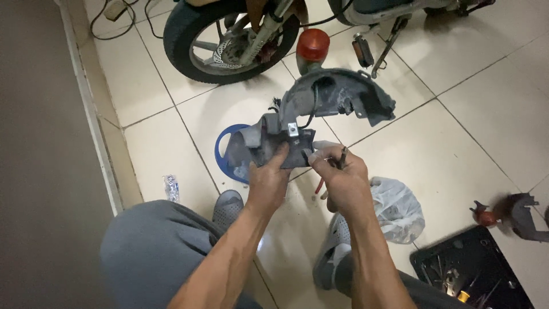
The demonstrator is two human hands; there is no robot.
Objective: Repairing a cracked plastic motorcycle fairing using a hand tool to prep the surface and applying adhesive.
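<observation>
Head view: left hand (269, 180) gripping grey plastic fender piece (320, 109) mid-frame, already off bike. Right hand (337, 174) pinching small dark tool (342, 157) at its metal clip (292, 130); clip still attached, prob. work left.

Bare tile (457, 143) lies open right of the hands; motorcycle wheel (229, 37) blocks ahead, plastic bag (397, 209) crowds below

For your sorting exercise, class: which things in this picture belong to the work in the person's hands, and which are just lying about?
In hand:
left hand gripping the grey plastic fender piece
right hand pinching a thin dark tool
orange lamp on that piece

Lying about:
blue dish
plastic bag
black tool tray
small bottle
motorbike wheel
</observation>
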